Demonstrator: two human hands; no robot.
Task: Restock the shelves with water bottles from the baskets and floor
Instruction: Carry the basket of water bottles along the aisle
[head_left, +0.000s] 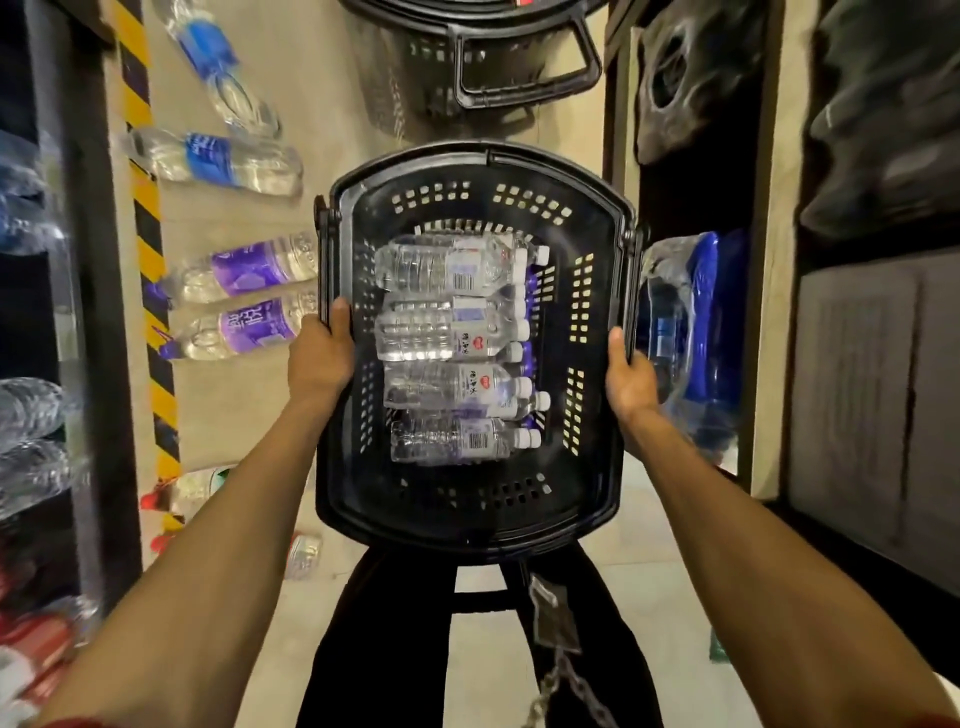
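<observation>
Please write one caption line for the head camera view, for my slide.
Both hands, left hand and right hand, grip the black basket of water bottles above a bottle-strewn floor.

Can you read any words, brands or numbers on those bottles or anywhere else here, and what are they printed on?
No text here reads clearly.
Bottles in the black basket: white labels with a red heart logo and Chinese-style characters, too blurred to quote; barcodes, digits unreadable.
Purple-labelled bottles on the floor: white lettering, blurred.
Blue-labelled bottles on the floor: print too small.
Yellow-and-black floor tape: stripes only, no words.
</observation>
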